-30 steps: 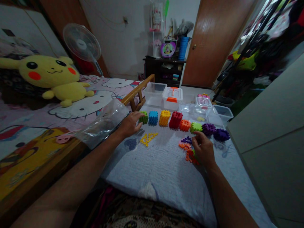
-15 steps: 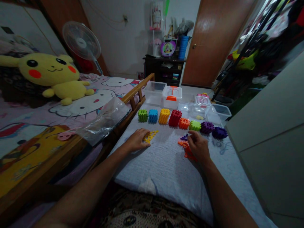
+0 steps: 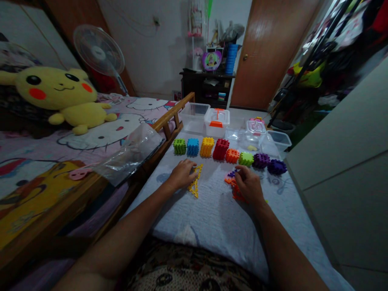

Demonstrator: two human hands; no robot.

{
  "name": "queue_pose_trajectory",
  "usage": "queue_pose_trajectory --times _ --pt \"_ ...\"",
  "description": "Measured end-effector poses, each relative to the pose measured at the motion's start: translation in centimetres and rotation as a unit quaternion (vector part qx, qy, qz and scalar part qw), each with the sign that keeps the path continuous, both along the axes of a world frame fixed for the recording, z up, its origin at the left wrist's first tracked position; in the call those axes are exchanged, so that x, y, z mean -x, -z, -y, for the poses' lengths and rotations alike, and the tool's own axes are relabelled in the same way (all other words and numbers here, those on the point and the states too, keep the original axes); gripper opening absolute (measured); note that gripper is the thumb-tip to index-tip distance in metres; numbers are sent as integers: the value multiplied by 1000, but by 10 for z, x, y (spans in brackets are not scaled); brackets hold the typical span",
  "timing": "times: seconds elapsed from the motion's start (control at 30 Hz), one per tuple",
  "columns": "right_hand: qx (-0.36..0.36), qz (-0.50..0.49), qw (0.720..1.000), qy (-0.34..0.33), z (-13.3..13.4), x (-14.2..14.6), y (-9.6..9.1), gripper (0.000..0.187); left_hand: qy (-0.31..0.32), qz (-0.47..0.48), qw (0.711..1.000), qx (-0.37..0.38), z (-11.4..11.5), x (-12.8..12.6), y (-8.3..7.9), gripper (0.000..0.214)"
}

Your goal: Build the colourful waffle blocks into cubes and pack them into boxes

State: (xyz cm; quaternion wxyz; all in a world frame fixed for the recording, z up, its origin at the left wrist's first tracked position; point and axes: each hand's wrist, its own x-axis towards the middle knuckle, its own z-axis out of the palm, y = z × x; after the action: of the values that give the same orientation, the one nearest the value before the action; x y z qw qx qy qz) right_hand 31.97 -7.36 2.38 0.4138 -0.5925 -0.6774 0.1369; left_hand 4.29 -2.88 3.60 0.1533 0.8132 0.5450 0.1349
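Note:
My left hand point(image 3: 183, 175) lies on the pale blue mat point(image 3: 212, 214), its fingers curled on a flat yellow chain of plastic pieces point(image 3: 195, 182). My right hand point(image 3: 249, 186) rests over a small heap of orange and purple flat pieces point(image 3: 232, 182), fingers bent onto them. Beyond both hands stands a row of built cubes: green point(image 3: 180, 146), blue point(image 3: 192, 147), yellow point(image 3: 207, 146), red point(image 3: 221, 149), orange point(image 3: 232, 155), light green point(image 3: 245, 159) and two purple ones point(image 3: 261, 160).
Clear plastic boxes point(image 3: 195, 117), one with an orange-handled lid point(image 3: 216, 122), stand past the cubes. A bed with a yellow plush toy point(image 3: 62, 95) and a clear plastic bag point(image 3: 131, 153) lies left. A grey cabinet side point(image 3: 342, 157) rises on the right. A fan point(image 3: 98, 52) stands behind.
My left hand drew back from the green cube to the yellow pieces and pulled them nearer. My right hand stayed on the orange and purple pieces.

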Motion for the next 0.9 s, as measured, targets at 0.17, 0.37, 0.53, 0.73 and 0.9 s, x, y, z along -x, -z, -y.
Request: queue_pose_trajectory --times 0.17,0.37,0.53,0.73,0.9 --pt "-5 1 1000 -4 1 1 0 27 -37 -69 995 58 -13 -13 -1 38" --pt "-5 5 1000 -6 2 2 -2 27 -33 -55 995 73 -16 -19 -4 28" --pt "-2 15 1000 -14 1 2 -1 26 -32 -6 995 96 -18 -26 -7 18" --pt "5 16 1000 -13 1 2 -1 26 5 117 985 129 -18 -39 -9 18" --pt "1 20 1000 -17 1 1 0 25 53 152 975 154 -9 -52 -4 17"
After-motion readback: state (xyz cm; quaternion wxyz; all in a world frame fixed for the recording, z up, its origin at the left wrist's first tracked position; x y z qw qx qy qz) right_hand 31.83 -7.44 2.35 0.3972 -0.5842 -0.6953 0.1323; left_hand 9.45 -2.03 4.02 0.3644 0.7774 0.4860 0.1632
